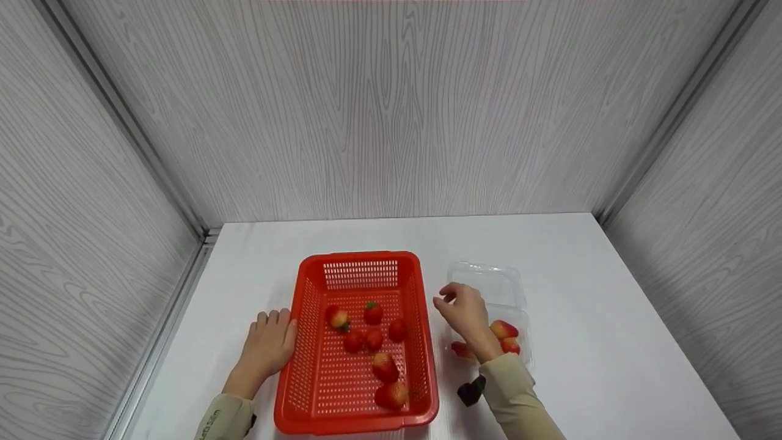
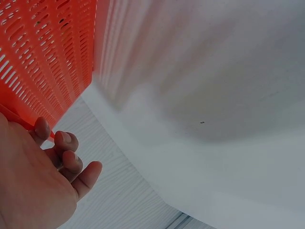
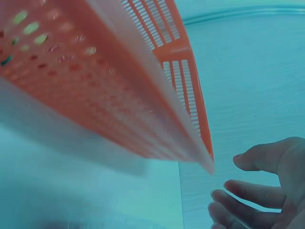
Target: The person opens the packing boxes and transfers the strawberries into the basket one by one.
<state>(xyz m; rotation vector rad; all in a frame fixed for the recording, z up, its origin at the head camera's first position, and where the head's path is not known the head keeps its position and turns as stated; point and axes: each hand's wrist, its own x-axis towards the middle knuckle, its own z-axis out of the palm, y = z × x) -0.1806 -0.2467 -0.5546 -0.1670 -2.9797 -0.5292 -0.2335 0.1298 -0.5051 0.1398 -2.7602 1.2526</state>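
Note:
My left hand (image 1: 267, 344) rests against the left rim of a red plastic basket (image 1: 421, 269). In the left wrist view, the fingers (image 2: 68, 141) are loosely bent beside the basket's perforated wall (image 2: 57, 57). Several strawberries (image 1: 385, 368) lie on the basket's floor, some with green leaves. Just outside the right rim hovers my right hand (image 1: 467, 313), thumb and fingers apart, holding nothing. Beneath and behind this hand stands a clear plastic clamshell box (image 1: 489, 287) with its lid folded back. It holds several strawberries (image 1: 504, 329), partly hidden by the hand and wrist.
Basket and box stand side by side on a white table (image 1: 586, 342). Grey wood-grain panels (image 1: 391, 110) rise at the back and both sides. A small black object (image 1: 470, 391) is at the right sleeve.

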